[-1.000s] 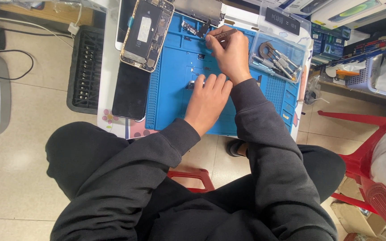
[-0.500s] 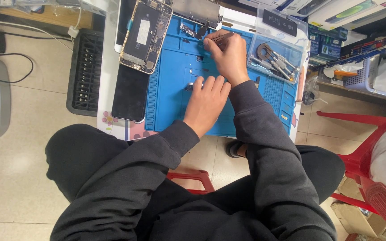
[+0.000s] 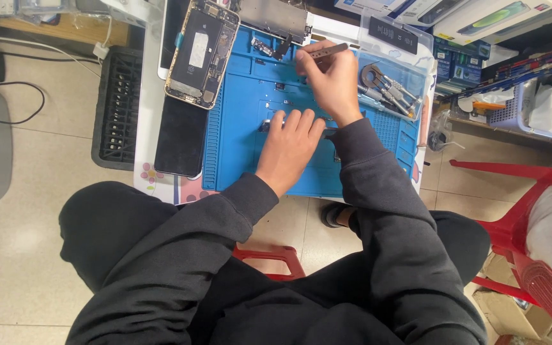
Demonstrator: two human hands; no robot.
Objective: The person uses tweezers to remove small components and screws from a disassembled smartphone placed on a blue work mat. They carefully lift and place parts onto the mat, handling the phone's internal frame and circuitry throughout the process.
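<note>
Fingers of right hand [image 3: 328, 82] pinch tweezers [image 3: 327, 50]; left hand [image 3: 289, 145] lies flat.

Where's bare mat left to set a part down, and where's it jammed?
Freest patch: the blue mat between the dark phone screen and the left hand, down to its near edge. A smaller strip lies right of the right sleeve. Crowded: the far edge by the opened phone, metal plate, right hand with tweezers, and the tool tray.

The scene is viewed from a single head-worn camera, aimed steeply downward from above the seated person. The blue work mat [image 3: 244, 153] is seen at arm's length, with the lap nearest.
</note>
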